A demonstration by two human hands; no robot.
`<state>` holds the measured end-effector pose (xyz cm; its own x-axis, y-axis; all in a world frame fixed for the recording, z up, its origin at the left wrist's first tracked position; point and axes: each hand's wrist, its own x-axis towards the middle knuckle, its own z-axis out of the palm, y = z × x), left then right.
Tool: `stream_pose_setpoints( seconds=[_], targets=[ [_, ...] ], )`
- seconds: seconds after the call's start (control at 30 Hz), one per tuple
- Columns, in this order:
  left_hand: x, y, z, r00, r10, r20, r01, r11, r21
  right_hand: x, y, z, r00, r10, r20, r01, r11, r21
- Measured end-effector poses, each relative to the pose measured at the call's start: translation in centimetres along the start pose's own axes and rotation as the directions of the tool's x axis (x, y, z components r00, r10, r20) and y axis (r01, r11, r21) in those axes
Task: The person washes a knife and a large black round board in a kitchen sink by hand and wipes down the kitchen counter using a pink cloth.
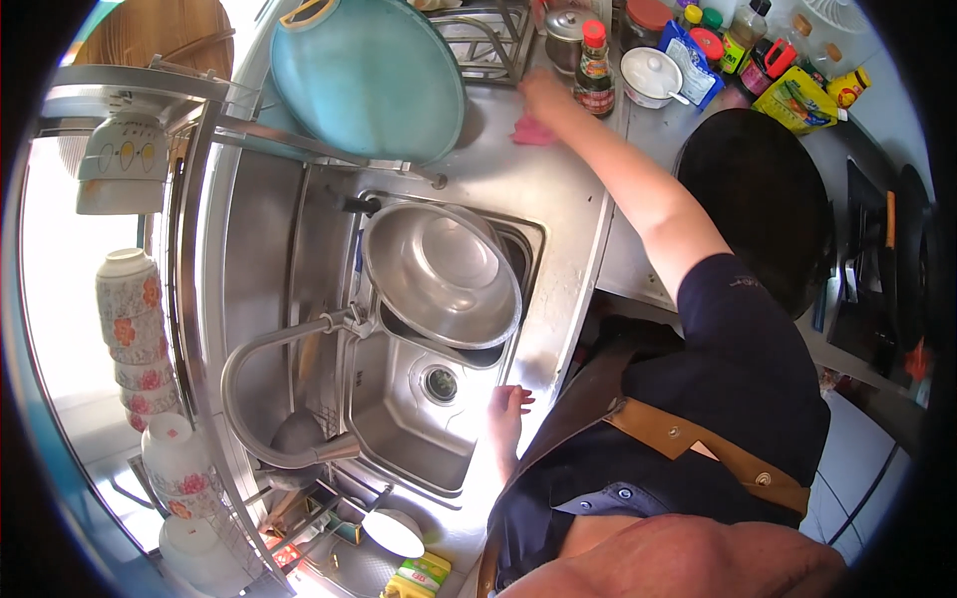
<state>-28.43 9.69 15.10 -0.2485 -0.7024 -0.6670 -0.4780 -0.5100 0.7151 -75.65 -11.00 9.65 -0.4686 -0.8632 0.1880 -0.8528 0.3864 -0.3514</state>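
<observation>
My right hand [546, 96] reaches across the steel counter [516, 179] and holds a pink cloth [532, 131] against its surface. Just beside that hand stands a glass sauce bottle [594, 75] with a red cap. My left hand [508, 407] is at the front rim of the sink, its fingers loosely bent and nothing in them. Under it lies the near basin of the steel sink [396, 441], with green scraps in its drain [440, 384]. A large steel bowl [448, 276] is tilted over the other basin.
A turquoise basin [366, 82] leans behind the counter. Seasoning bottles, a lidded white pot [650, 75] and a black round lid or pan [755, 209] are at the right. A curved faucet [239, 389] arches beside the sink. Stacked bowls [134, 321] fill the rack [205, 299].
</observation>
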Motion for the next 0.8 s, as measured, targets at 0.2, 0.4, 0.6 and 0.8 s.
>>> stream_pose_setpoints(
  seconds=[0.2, 0.4, 0.6, 0.8],
  targets=[
    [-0.3, -1.1, -0.4, 0.998, 0.006, -0.063, -0.008, 0.999, -0.042, -4.5, -6.5, 4.4, 0.945, -0.289, 0.153, 0.23, 0.921, 0.314],
    [0.1, 0.9, -0.5, 0.999, 0.038, 0.004, -0.038, 0.996, 0.078, -0.5, -9.6, 8.3, 0.983, -0.172, -0.058, 0.17, 0.764, 0.622],
    [0.1, 0.8, -0.2, 0.998, 0.019, 0.054, -0.024, 0.996, 0.081, -7.6, -11.6, 5.2, 0.877, -0.402, 0.265, 0.133, 0.731, 0.669],
    [1.2, 1.3, -0.3, 0.996, 0.072, 0.053, -0.076, 0.995, 0.061, -13.9, -0.4, -6.3, 0.986, -0.067, 0.149, -0.098, 0.491, 0.866]
  ],
)
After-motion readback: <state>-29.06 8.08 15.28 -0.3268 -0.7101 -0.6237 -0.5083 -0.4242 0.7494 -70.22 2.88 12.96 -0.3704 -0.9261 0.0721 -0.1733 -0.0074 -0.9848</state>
